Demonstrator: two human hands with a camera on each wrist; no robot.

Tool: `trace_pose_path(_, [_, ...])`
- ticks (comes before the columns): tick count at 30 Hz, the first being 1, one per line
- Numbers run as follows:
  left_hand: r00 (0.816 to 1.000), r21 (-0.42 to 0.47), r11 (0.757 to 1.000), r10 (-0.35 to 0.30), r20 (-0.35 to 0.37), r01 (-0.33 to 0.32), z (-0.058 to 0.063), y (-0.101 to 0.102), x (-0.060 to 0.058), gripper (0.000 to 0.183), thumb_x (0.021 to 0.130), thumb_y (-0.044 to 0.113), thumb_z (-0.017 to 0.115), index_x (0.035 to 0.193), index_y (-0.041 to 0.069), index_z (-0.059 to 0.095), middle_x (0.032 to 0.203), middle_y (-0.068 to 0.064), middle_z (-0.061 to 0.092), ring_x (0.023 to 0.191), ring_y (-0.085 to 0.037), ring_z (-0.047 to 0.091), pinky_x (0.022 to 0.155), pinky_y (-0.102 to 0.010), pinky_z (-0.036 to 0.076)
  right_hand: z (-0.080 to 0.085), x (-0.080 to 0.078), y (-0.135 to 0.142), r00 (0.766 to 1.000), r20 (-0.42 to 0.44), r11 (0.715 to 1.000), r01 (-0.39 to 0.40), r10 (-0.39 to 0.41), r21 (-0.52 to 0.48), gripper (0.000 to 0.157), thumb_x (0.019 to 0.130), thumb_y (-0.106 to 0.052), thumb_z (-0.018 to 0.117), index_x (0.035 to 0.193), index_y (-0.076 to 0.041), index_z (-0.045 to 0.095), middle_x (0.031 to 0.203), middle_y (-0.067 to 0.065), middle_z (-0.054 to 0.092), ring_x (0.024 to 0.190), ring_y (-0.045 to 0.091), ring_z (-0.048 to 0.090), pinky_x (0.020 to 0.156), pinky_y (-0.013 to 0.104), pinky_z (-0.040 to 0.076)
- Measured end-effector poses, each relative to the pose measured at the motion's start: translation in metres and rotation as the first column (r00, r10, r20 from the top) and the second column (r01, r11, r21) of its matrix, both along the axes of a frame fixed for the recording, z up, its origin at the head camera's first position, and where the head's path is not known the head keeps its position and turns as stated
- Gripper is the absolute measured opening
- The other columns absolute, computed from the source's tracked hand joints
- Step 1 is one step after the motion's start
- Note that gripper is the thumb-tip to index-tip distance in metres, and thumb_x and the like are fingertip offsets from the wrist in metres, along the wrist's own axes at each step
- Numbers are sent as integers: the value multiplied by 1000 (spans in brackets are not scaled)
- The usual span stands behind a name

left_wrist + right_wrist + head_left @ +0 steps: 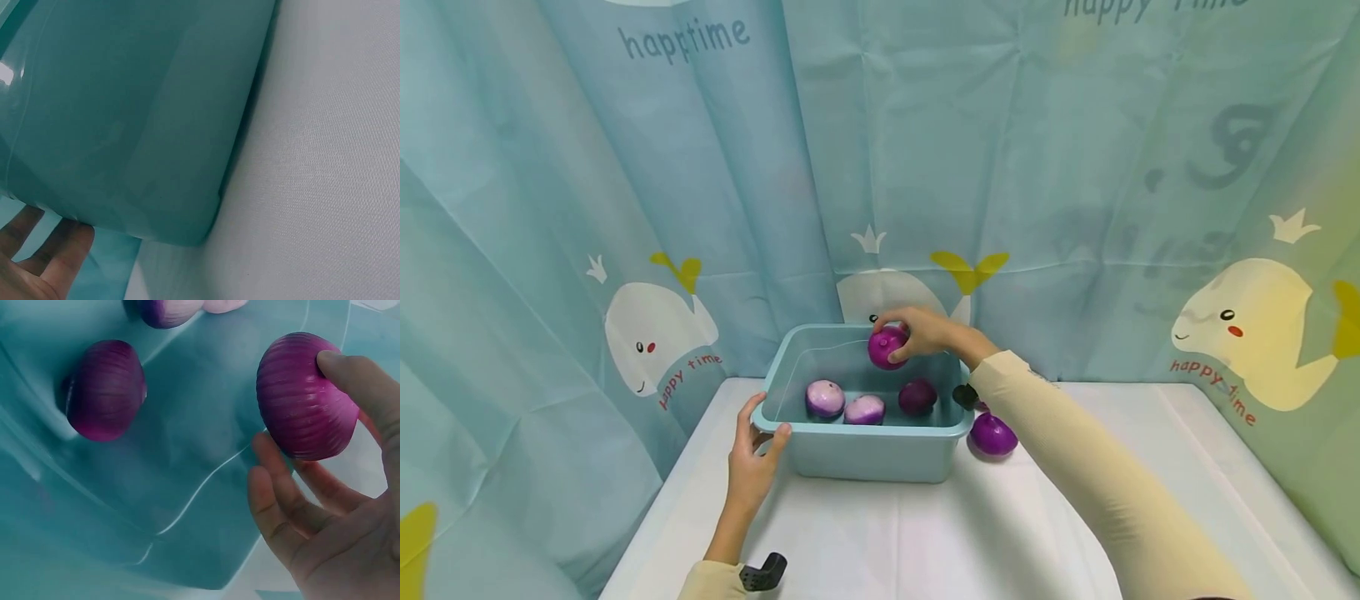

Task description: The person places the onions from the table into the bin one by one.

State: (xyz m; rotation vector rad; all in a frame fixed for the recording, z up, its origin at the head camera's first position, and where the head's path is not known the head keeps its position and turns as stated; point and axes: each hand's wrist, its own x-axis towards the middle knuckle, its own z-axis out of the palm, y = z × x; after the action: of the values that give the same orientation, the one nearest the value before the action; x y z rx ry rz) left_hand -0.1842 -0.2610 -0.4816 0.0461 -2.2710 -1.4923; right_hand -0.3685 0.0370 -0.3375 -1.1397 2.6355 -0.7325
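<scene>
My right hand (919,329) holds a purple onion (883,350) between thumb and fingers, above the inside of a light blue plastic bin (872,454). In the right wrist view the thumb presses one side of the held onion (300,400), and the fingers are under it. Two pale purple onions (825,397) and one darker onion (917,397) lie on the bin's floor. At the bin's front left corner my left hand (751,471) grips the rim. The left wrist view shows its fingertips (78,237) touching the bin's edge.
Right of the bin, a purple onion (992,436) lies on the white tablecloth (850,542); something purple behind it is partly hidden by the right sleeve. A blue curtain (1075,167) with whale prints hangs close behind the bin and along the sides.
</scene>
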Motion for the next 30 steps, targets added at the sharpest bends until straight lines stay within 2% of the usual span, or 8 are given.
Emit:
trace_pose_path(2, [1000, 2, 1000, -3, -1, 3, 0, 1, 0, 67, 100, 22, 67, 158, 25, 32, 154, -21, 45, 123, -40, 57, 98, -62, 47, 1, 1, -1, 1000, 4, 1000, -1, 1, 20, 58, 87, -19, 84, 140, -18, 61, 137, 11, 61, 119, 31, 60, 95, 43, 53])
trace_pose_path(4, [1000, -4, 1000, 0, 2, 0, 1, 1, 0, 67, 100, 22, 67, 158, 24, 32, 154, -21, 46, 123, -39, 57, 98, -57, 49, 2, 2, -2, 1000, 11, 999, -3, 3, 35, 63, 88, -20, 83, 145, -18, 57, 143, 10, 58, 124, 32, 59, 98, 46, 51])
trace_pose_path(9, [1000, -8, 1000, 10, 8, -9, 1, 2, -1, 68, 99, 22, 69, 157, 24, 34, 150, -21, 51, 120, -36, 59, 91, -27, 50, 2, 3, -4, 1000, 13, 999, -12, 11, 34, 69, 88, -23, 83, 150, -19, 52, 149, 9, 55, 130, 32, 55, 100, 49, 49])
trace_pose_path(12, [1000, -7, 1000, 10, 7, -10, 1, 2, -1, 68, 99, 21, 69, 157, 24, 34, 148, -22, 52, 119, -36, 60, 87, -18, 47, 2, 3, -3, 999, 32, 1000, -8, 7, 25, 68, 89, -23, 82, 150, -19, 52, 147, 11, 56, 132, 32, 54, 98, 48, 50])
trace_pose_path(17, [1000, -9, 1000, 11, 5, -11, 1, 3, -2, 67, 98, 22, 69, 156, 24, 35, 148, -22, 53, 120, -36, 60, 89, -25, 49, 7, 6, 1, 999, 50, 1000, -11, 10, 22, 68, 89, -23, 82, 150, -17, 52, 145, 14, 57, 131, 32, 55, 99, 48, 49])
trace_pose_path(25, [1000, -20, 1000, 20, 8, -20, 1, 3, -1, 67, 99, 21, 68, 157, 25, 35, 148, -23, 52, 120, -37, 60, 94, -51, 51, 23, 13, 26, 994, 105, 999, -37, 37, -6, 70, 90, -21, 81, 153, -18, 49, 147, 17, 54, 108, 31, 69, 87, 38, 57])
trace_pose_path(27, [1000, -20, 1000, 21, 2, -21, 1, 3, -1, 66, 99, 21, 68, 157, 24, 35, 148, -23, 52, 120, -37, 60, 94, -51, 51, 27, 15, 36, 993, 118, 999, -22, 25, -25, 71, 90, -20, 81, 153, -19, 48, 145, 19, 54, 104, 30, 70, 85, 38, 58])
trace_pose_path(30, [1000, -18, 1000, 25, -2, -25, 2, 2, 0, 66, 99, 21, 69, 156, 25, 35, 148, -23, 52, 120, -37, 60, 93, -46, 52, 29, 16, 52, 995, 102, 999, -12, 17, -45, 70, 91, -20, 81, 152, -17, 48, 141, 23, 56, 101, 30, 71, 85, 39, 58])
